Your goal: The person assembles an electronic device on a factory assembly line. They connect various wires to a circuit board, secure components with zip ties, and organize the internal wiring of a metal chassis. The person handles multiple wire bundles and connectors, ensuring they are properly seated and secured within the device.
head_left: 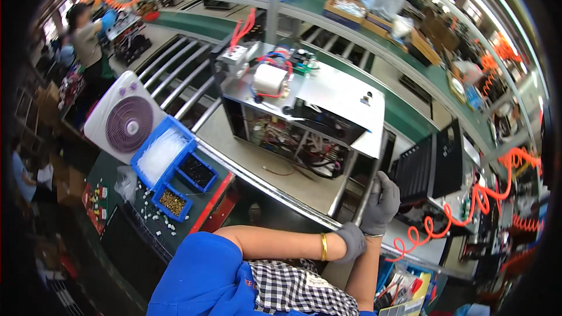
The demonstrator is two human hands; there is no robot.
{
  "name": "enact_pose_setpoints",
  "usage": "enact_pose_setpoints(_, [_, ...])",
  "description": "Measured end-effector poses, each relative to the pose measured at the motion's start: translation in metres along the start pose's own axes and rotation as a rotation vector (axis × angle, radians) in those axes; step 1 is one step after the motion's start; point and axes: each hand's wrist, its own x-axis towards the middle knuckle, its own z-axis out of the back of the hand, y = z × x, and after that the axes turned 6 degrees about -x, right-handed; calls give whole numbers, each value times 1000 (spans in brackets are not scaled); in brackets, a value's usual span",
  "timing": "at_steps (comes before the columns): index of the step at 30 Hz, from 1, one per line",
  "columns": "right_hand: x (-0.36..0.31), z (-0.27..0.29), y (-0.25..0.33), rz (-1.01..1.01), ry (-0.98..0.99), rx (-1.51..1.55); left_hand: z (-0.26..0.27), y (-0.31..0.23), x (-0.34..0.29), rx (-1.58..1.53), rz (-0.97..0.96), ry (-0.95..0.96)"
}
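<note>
Both my hands wear grey gloves. My left arm, with a gold bangle [323, 246], reaches across my body, and my left hand [351, 241] closes around the wrist cuff of my right glove. My right hand [381, 201] points up with its fingers stretched and holds nothing. It lies against a metal rail [364, 199] of the roller conveyor. Just beyond it on the conveyor stands an open metal chassis [328, 90] with red and blue wiring, a white cylinder [268, 78] on top and circuit parts inside.
Blue bins to my left hold white plastic parts [162, 153], black screws [196, 171] and brass screws [172, 202]. A white fan [124, 122] stands behind them. To the right are a black vented panel [432, 167] and orange coiled hose [468, 205]. Other people work at the far benches.
</note>
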Motion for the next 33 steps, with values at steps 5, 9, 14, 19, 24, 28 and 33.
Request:
enact_pose_setpoints(5, [14, -55, 78, -251, 142, 412, -30, 122, -99, -427, 250, -234])
enact_pose_setpoints(9, [26, -75, 121, -153, 238, 404, -94, 211, -218, -652, 539, -577])
enact_pose_setpoints(14, [37, -104, 165, -270, 183, 496, -169, 308, -383, -574, 1226, -883])
enact_pose_setpoints(19, [58, -126, 199, -185, 106, 500, -227, 425, -511, -463, 1737, -944])
enact_pose_setpoints(24, [78, -156, 238, -133, 166, 583, -285, 527, -552, -344, 1756, -705])
enact_pose_setpoints(28, [79, -170, 255, -38, 218, 480, -285, 557, -543, -295, 1874, -453])
enact_pose_setpoints(33, [94, -178, 255, -24, 139, 459, -289, 562, -554, -279, 1735, -299])
